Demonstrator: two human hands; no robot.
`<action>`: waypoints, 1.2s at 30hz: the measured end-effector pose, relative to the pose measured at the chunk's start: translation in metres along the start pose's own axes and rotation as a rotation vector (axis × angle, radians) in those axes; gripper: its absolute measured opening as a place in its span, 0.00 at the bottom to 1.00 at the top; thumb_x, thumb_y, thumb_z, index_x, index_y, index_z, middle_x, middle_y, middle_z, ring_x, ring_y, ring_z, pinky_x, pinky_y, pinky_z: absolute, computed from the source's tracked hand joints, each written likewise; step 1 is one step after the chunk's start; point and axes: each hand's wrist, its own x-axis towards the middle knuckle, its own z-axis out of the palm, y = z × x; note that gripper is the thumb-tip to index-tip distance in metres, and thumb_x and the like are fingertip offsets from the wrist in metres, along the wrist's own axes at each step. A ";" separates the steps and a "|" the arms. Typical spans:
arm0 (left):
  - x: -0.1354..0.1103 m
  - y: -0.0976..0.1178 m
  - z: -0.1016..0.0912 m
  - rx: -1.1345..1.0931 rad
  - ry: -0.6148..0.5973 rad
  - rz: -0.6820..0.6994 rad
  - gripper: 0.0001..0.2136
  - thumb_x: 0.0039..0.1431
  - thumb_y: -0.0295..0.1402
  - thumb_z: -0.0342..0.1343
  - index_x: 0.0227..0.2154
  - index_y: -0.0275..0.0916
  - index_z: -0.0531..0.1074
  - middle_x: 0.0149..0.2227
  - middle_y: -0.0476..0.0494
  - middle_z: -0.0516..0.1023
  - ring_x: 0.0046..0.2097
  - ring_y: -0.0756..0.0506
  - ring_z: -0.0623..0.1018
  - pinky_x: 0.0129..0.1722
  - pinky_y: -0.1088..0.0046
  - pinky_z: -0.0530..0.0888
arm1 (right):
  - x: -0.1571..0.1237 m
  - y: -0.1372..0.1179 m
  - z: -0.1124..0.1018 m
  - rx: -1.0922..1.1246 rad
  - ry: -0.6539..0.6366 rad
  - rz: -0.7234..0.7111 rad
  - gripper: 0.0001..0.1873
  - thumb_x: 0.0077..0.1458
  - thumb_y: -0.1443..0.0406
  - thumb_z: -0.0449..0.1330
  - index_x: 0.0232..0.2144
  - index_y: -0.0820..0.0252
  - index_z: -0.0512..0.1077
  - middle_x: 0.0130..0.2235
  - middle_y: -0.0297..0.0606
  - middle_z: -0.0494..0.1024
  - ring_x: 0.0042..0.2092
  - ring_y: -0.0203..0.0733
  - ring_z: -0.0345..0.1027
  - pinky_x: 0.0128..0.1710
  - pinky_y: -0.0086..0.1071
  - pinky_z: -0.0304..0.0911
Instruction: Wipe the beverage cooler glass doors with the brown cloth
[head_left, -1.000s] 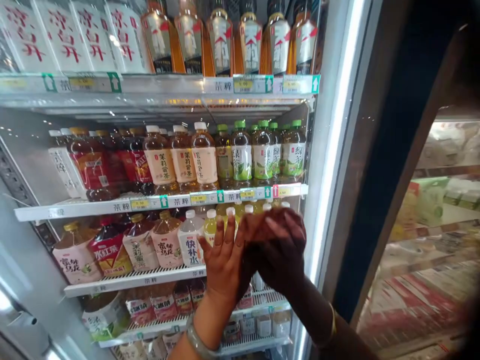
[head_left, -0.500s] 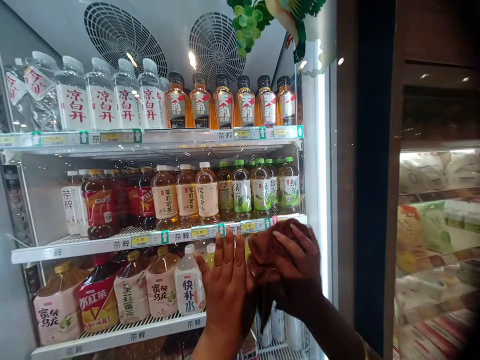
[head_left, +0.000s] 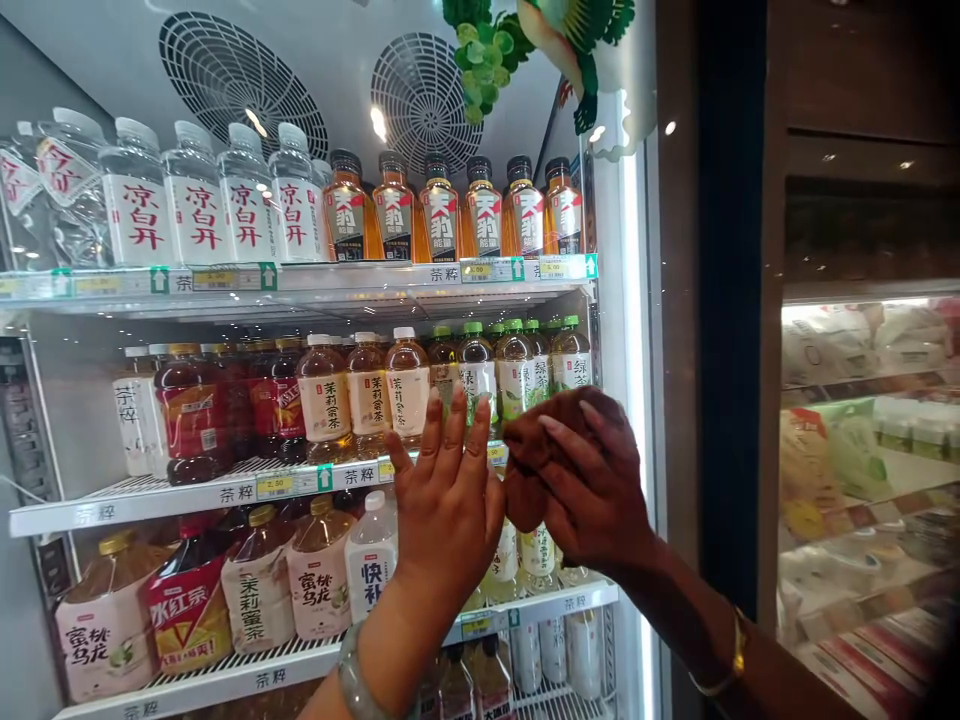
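Observation:
Before me is the glass front of a drinks fridge, with shelved bottles behind it. My left hand (head_left: pixel 448 480), a pale bangle (head_left: pixel 360 672) on its wrist, is raised at the pane with its fingers spread and nothing held. Whether the palm actually touches the glass is hard to tell. Close to its right, my right hand (head_left: pixel 600 480) is closed on a crumpled brown cloth (head_left: pixel 529 465) held up at the pane. A gold bracelet (head_left: pixel 739 655) circles that wrist. The hands partly cover green tea bottles (head_left: pixel 517 365) and the shelf edge behind them.
Clear water bottles (head_left: pixel 202 195) and amber drink bottles (head_left: pixel 439 210) line the top shelf. Large bottles (head_left: pixel 109 620) stand lower left. Grape decorations (head_left: pixel 480 65) hang at the upper right of the glass. Beyond a dark door frame (head_left: pixel 727 350), another lit display (head_left: pixel 862 440) holds packaged goods.
Both hands have risen on the pane, the cloth staying in my right hand. More of both forearms now shows. The view has shifted slightly.

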 end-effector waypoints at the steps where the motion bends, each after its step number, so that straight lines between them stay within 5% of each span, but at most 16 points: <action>1: -0.001 -0.001 0.001 -0.002 -0.004 0.007 0.32 0.66 0.29 0.53 0.72 0.38 0.56 0.74 0.35 0.57 0.76 0.37 0.52 0.75 0.48 0.33 | -0.004 0.003 -0.003 0.002 -0.015 0.006 0.19 0.63 0.57 0.56 0.54 0.48 0.75 0.63 0.38 0.73 0.72 0.61 0.52 0.71 0.69 0.48; 5: 0.004 -0.002 0.001 0.002 -0.004 0.005 0.33 0.66 0.30 0.53 0.73 0.40 0.54 0.74 0.36 0.55 0.76 0.36 0.52 0.75 0.47 0.32 | 0.029 0.015 0.006 -0.042 0.019 0.101 0.27 0.63 0.46 0.56 0.57 0.51 0.74 0.66 0.43 0.69 0.72 0.66 0.52 0.71 0.72 0.42; 9: 0.014 -0.008 -0.004 0.010 0.013 0.005 0.33 0.66 0.29 0.52 0.73 0.40 0.53 0.75 0.37 0.53 0.77 0.37 0.48 0.75 0.47 0.31 | 0.071 0.005 0.023 -0.058 0.140 0.170 0.12 0.62 0.62 0.63 0.48 0.50 0.79 0.62 0.36 0.74 0.68 0.56 0.58 0.68 0.57 0.56; 14: 0.011 -0.021 -0.012 0.035 -0.004 -0.013 0.33 0.67 0.30 0.52 0.73 0.41 0.51 0.75 0.38 0.54 0.77 0.37 0.49 0.75 0.46 0.33 | 0.038 0.007 0.008 0.004 0.038 0.007 0.10 0.61 0.64 0.65 0.46 0.50 0.79 0.58 0.34 0.79 0.63 0.52 0.66 0.64 0.54 0.60; 16: 0.011 -0.023 -0.013 0.050 -0.024 -0.012 0.33 0.68 0.31 0.52 0.73 0.41 0.51 0.74 0.38 0.55 0.77 0.38 0.50 0.75 0.47 0.33 | 0.032 0.016 0.004 -0.029 0.047 0.067 0.11 0.60 0.65 0.65 0.46 0.50 0.79 0.57 0.36 0.79 0.62 0.54 0.67 0.63 0.54 0.61; 20: 0.020 -0.020 -0.010 0.065 -0.013 -0.004 0.32 0.68 0.32 0.51 0.73 0.40 0.51 0.75 0.37 0.52 0.77 0.37 0.50 0.75 0.46 0.33 | 0.067 0.014 0.017 -0.038 0.158 0.215 0.21 0.57 0.69 0.64 0.53 0.50 0.77 0.57 0.37 0.79 0.63 0.54 0.67 0.66 0.53 0.59; 24: 0.024 -0.022 -0.010 0.077 0.000 0.012 0.33 0.69 0.33 0.49 0.74 0.37 0.47 0.75 0.35 0.52 0.77 0.37 0.48 0.75 0.46 0.33 | 0.080 -0.015 0.028 0.052 0.058 0.046 0.27 0.61 0.67 0.61 0.62 0.53 0.69 0.59 0.35 0.79 0.63 0.51 0.68 0.69 0.52 0.57; 29: 0.017 -0.038 -0.019 0.131 -0.024 0.013 0.34 0.69 0.31 0.50 0.74 0.38 0.47 0.75 0.37 0.51 0.77 0.38 0.49 0.76 0.49 0.36 | 0.051 0.003 0.013 0.002 0.032 -0.033 0.26 0.60 0.68 0.62 0.60 0.55 0.71 0.57 0.38 0.80 0.62 0.52 0.70 0.71 0.55 0.55; 32: 0.020 -0.045 -0.023 0.151 -0.027 -0.003 0.34 0.69 0.33 0.50 0.74 0.35 0.48 0.76 0.35 0.48 0.77 0.38 0.47 0.76 0.51 0.38 | 0.072 0.015 0.018 -0.040 0.114 0.081 0.24 0.58 0.67 0.63 0.58 0.56 0.73 0.57 0.42 0.80 0.64 0.56 0.67 0.72 0.59 0.53; 36: 0.027 -0.051 -0.026 0.155 -0.032 -0.003 0.34 0.69 0.33 0.49 0.74 0.35 0.46 0.76 0.35 0.46 0.77 0.37 0.45 0.76 0.50 0.39 | 0.108 -0.013 0.039 0.011 0.135 0.064 0.24 0.59 0.66 0.63 0.58 0.58 0.73 0.58 0.42 0.79 0.65 0.53 0.67 0.72 0.53 0.58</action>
